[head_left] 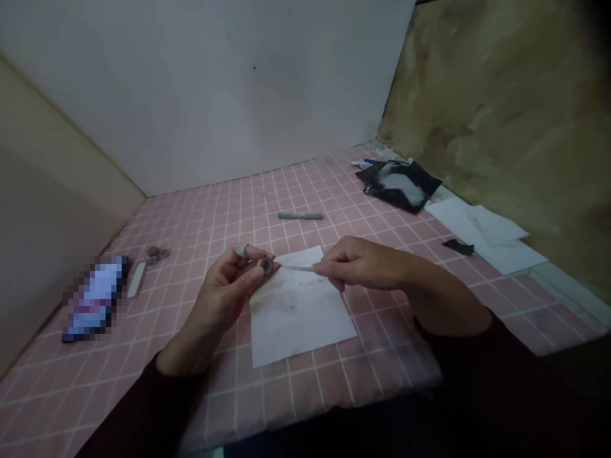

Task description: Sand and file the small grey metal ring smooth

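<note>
My left hand (233, 280) is closed, pinching a small dark grey metal ring (266, 265) between thumb and fingers. A beige wrap (240, 250) goes around one finger of this hand. My right hand (346, 262) grips one end of a thin pale strip (296, 268), whose narrow far end points left and reaches close to the ring. Whether the strip touches the ring I cannot tell. Both hands are above a white sheet of paper (303, 324) with faint grey smudges, lying on the pink checked tablecloth (214, 219).
Beyond the paper lies a grey rod (300, 215). To the left are a blurred-out phone (98, 299), a white flat stick (137, 280) and several grey rings (155, 254). Black sheets with pale dust (401, 184), white papers (487, 235) and a dark scrap (459, 247) lie right.
</note>
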`<action>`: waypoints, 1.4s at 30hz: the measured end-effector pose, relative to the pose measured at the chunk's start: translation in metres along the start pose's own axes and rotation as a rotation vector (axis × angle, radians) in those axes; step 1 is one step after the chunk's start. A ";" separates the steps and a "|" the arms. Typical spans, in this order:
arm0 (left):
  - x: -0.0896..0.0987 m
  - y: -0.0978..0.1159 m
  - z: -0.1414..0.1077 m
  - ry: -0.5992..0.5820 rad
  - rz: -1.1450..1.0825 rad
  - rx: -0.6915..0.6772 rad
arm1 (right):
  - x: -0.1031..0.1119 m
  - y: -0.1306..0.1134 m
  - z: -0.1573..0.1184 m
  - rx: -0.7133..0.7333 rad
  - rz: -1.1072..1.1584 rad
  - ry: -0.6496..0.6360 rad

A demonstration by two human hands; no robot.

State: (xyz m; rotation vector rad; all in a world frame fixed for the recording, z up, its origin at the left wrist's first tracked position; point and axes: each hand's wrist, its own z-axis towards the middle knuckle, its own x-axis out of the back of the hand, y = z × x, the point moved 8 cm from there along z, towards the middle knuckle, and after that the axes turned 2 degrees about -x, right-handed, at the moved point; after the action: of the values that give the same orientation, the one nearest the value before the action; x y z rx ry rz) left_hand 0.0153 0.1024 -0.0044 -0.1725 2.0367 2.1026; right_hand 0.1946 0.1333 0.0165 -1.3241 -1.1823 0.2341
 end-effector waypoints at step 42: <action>-0.018 -0.031 -0.010 -0.263 -0.201 0.282 | -0.020 -0.022 0.016 -0.011 -0.290 -0.020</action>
State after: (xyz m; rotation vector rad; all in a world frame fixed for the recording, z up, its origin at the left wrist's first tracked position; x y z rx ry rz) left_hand 0.0395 0.0921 -0.0308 -0.0485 2.0329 1.6072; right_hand 0.1634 0.1215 0.0207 -1.1447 -1.3768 0.0318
